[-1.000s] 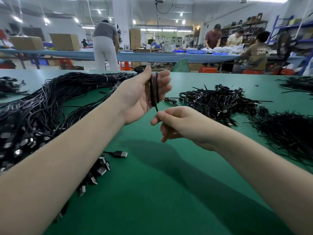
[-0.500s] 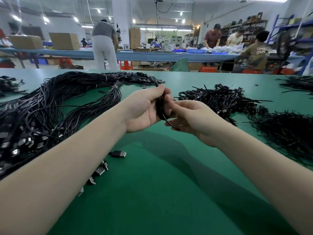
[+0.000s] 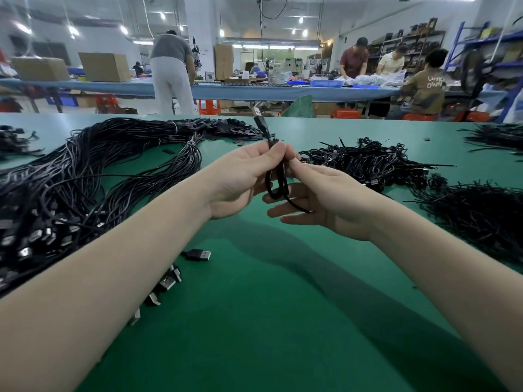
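Cable (image 3: 278, 182), black and wound into a small coil, sits up off the table (image 3: 268, 321), just right of the big bundle of black cables (image 3: 99, 171) that sprawls over the green top. The left hand (image 3: 240, 179) pinches the upper part of this coil between thumb and fingers. One USB plug (image 3: 257, 112) of the same cable sticks up above the knuckles.

The right hand (image 3: 325, 202) meets the left at the coil, on the side away from the bundle. Its fingers lie mostly straight, the forefinger touches the coil, and the cable's loose tail runs across the lower fingers.

Farther right of the bundle, past both hands, lies a heap of coiled cables (image 3: 368, 162), and beyond it a pile of thin black ties (image 3: 481, 216). A lone USB connector (image 3: 199, 254) lies flat at the bundle's near right edge, below the left wrist.
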`<state>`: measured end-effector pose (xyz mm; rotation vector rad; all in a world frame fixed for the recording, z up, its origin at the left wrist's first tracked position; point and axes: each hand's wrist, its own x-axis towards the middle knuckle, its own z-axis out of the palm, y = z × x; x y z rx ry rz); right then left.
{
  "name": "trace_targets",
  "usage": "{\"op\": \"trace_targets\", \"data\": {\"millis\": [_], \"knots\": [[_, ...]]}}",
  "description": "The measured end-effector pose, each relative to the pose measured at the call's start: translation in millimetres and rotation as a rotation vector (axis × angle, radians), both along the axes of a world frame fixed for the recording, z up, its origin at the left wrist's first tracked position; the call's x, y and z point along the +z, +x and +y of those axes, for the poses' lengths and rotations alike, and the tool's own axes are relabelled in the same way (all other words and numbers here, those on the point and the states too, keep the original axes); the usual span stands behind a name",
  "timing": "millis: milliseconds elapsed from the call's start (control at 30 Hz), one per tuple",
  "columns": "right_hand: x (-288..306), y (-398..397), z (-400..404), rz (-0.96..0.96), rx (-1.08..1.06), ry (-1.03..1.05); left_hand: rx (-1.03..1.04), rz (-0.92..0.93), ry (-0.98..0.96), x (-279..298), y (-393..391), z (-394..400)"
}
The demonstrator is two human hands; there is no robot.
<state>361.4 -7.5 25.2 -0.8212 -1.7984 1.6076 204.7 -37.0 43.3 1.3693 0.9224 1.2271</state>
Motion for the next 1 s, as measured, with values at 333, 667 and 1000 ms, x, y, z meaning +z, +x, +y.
{"op": "trace_targets", "data": {"millis": [333, 667, 1000], "knots": [[12.0, 8.6, -2.7, -0.341, 0.091, 0.452, 0.072, 0.297, 0.161, -1.0, -1.5, -1.9], [-2.2, -20.1, -16.8, -0.399, -0.209, 0.687, 0.25, 0.151, 0.196, -10.1, 9.8, 2.2], [-22.9, -17.6, 0.5, -0.793, -0.505, 0.871, 0.071, 0.142, -0.228, -4.3, 5.7, 0.2]]}}
